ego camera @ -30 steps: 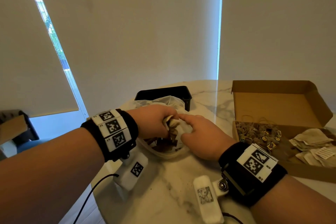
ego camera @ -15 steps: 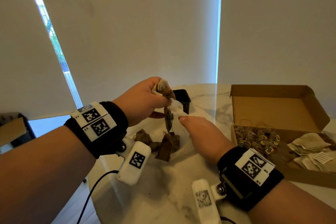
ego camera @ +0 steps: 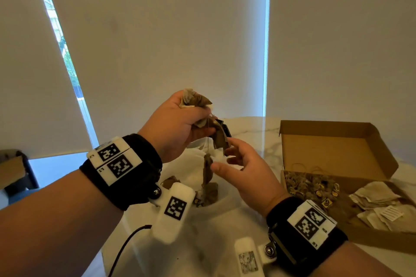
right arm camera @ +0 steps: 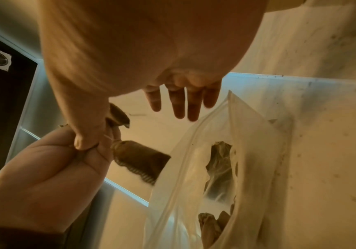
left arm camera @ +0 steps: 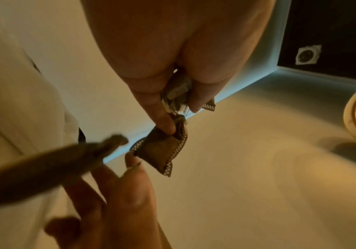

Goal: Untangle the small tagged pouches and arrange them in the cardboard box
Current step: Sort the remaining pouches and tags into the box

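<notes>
1. Left hand (ego camera: 177, 123): raised above the round white marble table (ego camera: 202, 243), fingers curled tight round a bunch of small brown tagged pouches (ego camera: 195, 101); further pouches dangle below on threads.
2. Clear plastic zip bag (right arm camera: 247, 151): lies open on the table beneath the hands; contains more brown pouches.
3. Black plastic tray (ego camera: 226, 129): at 12 o'clock of the bag, mostly hidden; contents cannot be told.
4. Right hand (ego camera: 245, 171): fingers spread and relaxed, thumb against a hanging pouch; grips nothing.
5. Open brown cardboard box (ego camera: 333, 148): at 3 o'clock; holds tangled strings with small tags at its left, flat pale pouches at its right.
</notes>
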`<state>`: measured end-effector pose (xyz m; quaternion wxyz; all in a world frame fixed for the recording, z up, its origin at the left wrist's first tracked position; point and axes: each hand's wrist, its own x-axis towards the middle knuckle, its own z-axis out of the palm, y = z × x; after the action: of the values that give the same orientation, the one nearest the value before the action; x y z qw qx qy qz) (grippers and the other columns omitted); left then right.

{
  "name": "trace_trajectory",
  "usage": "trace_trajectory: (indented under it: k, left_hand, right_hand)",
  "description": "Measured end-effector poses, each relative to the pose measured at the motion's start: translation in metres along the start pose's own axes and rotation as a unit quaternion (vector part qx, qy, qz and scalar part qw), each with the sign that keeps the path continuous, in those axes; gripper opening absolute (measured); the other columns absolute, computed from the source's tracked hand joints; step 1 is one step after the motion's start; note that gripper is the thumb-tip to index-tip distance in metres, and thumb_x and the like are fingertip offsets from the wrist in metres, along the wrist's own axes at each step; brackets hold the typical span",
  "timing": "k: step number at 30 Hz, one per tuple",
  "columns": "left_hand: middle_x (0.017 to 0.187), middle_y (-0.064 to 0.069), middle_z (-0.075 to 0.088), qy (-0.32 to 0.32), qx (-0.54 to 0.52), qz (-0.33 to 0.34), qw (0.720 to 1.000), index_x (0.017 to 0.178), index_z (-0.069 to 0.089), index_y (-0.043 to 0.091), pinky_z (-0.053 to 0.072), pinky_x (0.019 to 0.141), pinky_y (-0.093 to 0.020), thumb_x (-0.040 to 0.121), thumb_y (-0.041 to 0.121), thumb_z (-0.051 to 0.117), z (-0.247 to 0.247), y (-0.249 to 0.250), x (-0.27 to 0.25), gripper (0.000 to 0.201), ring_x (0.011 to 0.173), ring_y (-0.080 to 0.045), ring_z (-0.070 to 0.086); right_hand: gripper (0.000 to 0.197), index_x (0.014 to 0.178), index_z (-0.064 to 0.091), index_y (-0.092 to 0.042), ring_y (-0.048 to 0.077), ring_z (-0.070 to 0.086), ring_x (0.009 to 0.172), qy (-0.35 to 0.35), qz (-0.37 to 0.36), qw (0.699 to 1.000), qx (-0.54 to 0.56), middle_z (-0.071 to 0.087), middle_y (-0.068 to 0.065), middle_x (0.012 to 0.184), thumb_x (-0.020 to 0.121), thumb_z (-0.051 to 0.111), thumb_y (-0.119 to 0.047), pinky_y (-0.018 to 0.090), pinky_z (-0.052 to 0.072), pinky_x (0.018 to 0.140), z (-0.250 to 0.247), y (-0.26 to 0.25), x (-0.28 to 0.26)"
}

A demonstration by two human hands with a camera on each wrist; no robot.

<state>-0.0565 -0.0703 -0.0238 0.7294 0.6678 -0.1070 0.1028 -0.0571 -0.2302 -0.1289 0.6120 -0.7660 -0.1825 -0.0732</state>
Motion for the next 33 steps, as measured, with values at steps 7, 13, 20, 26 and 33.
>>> trace_trajectory:
  k: [7, 13, 20, 26, 33]
  left_hand:
    - [0.1, -0.018, 0.06, -0.001, -0.081, 0.006, 0.997, 0.1, 0.06, 0.009, 0.058, 0.07, -0.032, 0.095, -0.001, 0.058, 0.024, -0.007, 0.004, 0.012, 0.092, -0.031, 0.065]
    - [0.089, -0.011, 0.064, 0.004, -0.159, 0.003, 0.987, 0.1, 0.061, 0.01, 0.058, 0.071, -0.033, 0.097, 0.002, 0.056, 0.043, -0.016, 0.013, 0.01, 0.076, -0.021, 0.069]
    - [0.081, -0.01, 0.063, 0.015, -0.214, -0.005, 0.977, 0.101, 0.059, 0.01, 0.055, 0.06, -0.028, 0.096, 0.001, 0.055, 0.067, -0.038, 0.025, 0.011, 0.069, -0.02, 0.065]
    - [0.075, -0.006, 0.062, 0.022, -0.216, -0.038, 0.975, 0.094, 0.059, 0.014, 0.054, 0.059, -0.029, 0.095, -0.001, 0.055, 0.071, -0.083, 0.028, 0.015, 0.067, -0.017, 0.065]
    - [0.083, -0.015, 0.058, 0.002, -0.222, -0.058, 0.973, 0.103, 0.057, 0.005, 0.054, 0.074, -0.042, 0.093, -0.004, 0.052, 0.074, -0.114, 0.025, 0.015, 0.08, -0.029, 0.06]
  right_hand:
    - [0.031, 0.109, 0.058, -0.045, 0.009, 0.07, 0.093, 0.019, -0.032, 0.995, 0.096, 0.073, -0.008, 0.102, 0.09, 0.07, -0.024, 0.032, 0.06, 0.08, 0.001, -0.013, 0.0]
    - [0.039, 0.113, 0.057, -0.036, 0.016, 0.073, 0.091, -0.032, 0.038, 0.98, 0.191, 0.077, -0.003, 0.095, 0.084, 0.077, -0.018, 0.031, 0.06, 0.08, -0.023, -0.019, 0.007]
    - [0.039, 0.125, 0.053, -0.036, 0.018, 0.071, 0.085, 0.0, 0.073, 0.996, 0.041, 0.068, 0.007, 0.103, 0.096, 0.059, -0.011, 0.037, 0.062, 0.079, -0.052, -0.018, 0.008]
    - [0.056, 0.131, 0.053, -0.041, 0.015, 0.06, 0.076, 0.053, 0.049, 0.997, 0.008, 0.062, 0.004, 0.097, 0.083, 0.078, -0.025, 0.024, 0.05, 0.063, -0.084, -0.005, 0.009]
    - [0.014, 0.099, 0.073, -0.027, 0.01, 0.07, 0.077, 0.085, -0.024, 0.992, -0.093, 0.074, -0.003, 0.083, 0.087, 0.075, -0.022, 0.03, 0.06, 0.075, -0.066, 0.011, 0.014]
